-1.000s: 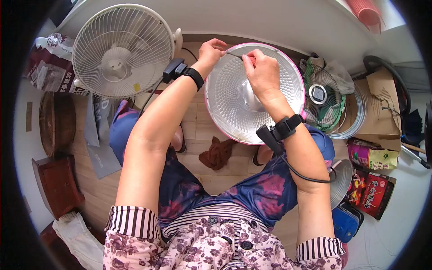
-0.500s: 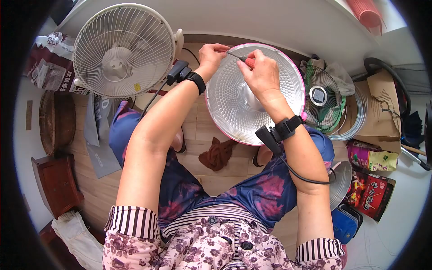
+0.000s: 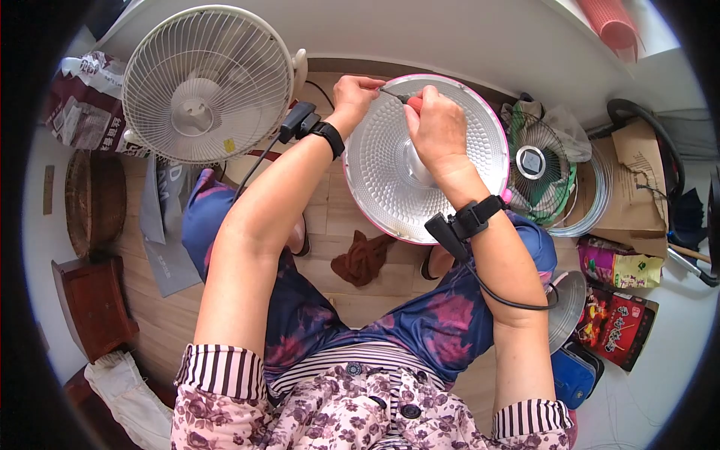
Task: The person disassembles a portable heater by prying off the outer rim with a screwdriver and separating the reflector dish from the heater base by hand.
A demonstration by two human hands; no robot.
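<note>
A round silver reflector dish [image 3: 379, 169] with a dimpled surface and a pink rim stands in front of me, like that of a dish heater. My right hand [image 3: 439, 131] grips a red-handled screwdriver [image 3: 414, 103], its dark shaft pointing left towards the dish's upper left rim. At that rim, by the screwdriver's tip, the fingers of my left hand [image 3: 354, 97] are pinched together. Whatever lies between them is too small to make out. The dish's centre hub [image 3: 418, 166] is partly covered by my right wrist.
A white-caged fan [image 3: 196, 112] stands at the left, near my left forearm. Right of the dish are a dark fan grille [image 3: 551, 154], coiled wire [image 3: 598, 196] and a cardboard box [image 3: 637, 169]. A brown cloth [image 3: 361, 259] lies on the floor between my feet.
My right hand has shifted slightly, and its fingers now cover more of the red screwdriver handle. My left hand stays at the rim, almost unmoved.
</note>
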